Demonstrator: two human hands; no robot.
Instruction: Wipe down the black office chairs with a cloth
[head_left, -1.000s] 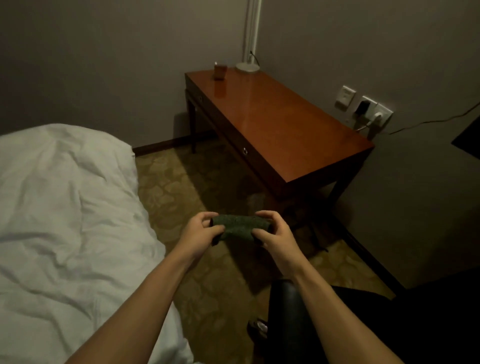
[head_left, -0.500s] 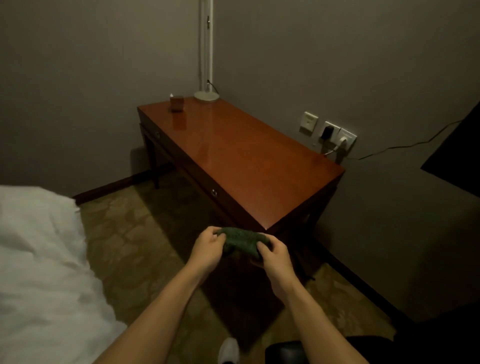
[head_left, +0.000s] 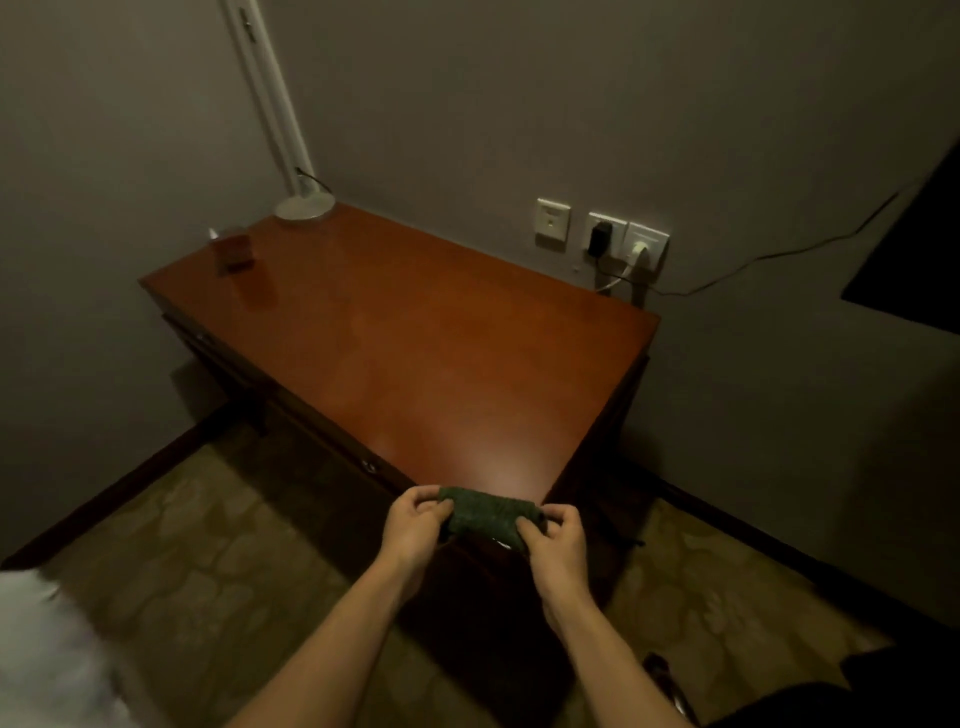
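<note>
**Cloth held in both hands at the bench corner**

Nearest, at the lower right edge of the view, a black shape (head_left: 852, 696) is seen; it cannot be told whether it is one of the office chairs. A white bed cover (head_left: 47, 660) is caught at the lower left corner, blurred. Between them, two bare forearms are stretched forward over a patterned carpet (head_left: 171, 566).

A dark green cloth (head_left: 485, 517) is gripped at both ends and kept taut in the air. Its left end is pinched by the curled fingers and thumb of the left hand (head_left: 415, 525), and its right end is pinched the same way by the right hand (head_left: 553, 540). The cloth is held just in front of the near corner of the bench (head_left: 415, 338), at about the level of its top edge; whether it touches the wood cannot be told.

Farther on, the reddish-brown bench top is seen, glossy and mostly bare. A small brown box (head_left: 236, 252) is set near its far left corner, and the round base of a white lamp (head_left: 305, 205) is placed at the far corner, its stem rising along the wall.

On the wall behind the bench, a row of sockets (head_left: 602, 234) is fitted, with a black plug and a white plug inserted and a thin cable (head_left: 779, 254) led off to the right. A dark panel (head_left: 914, 254) is cut off by the right edge.
</note>
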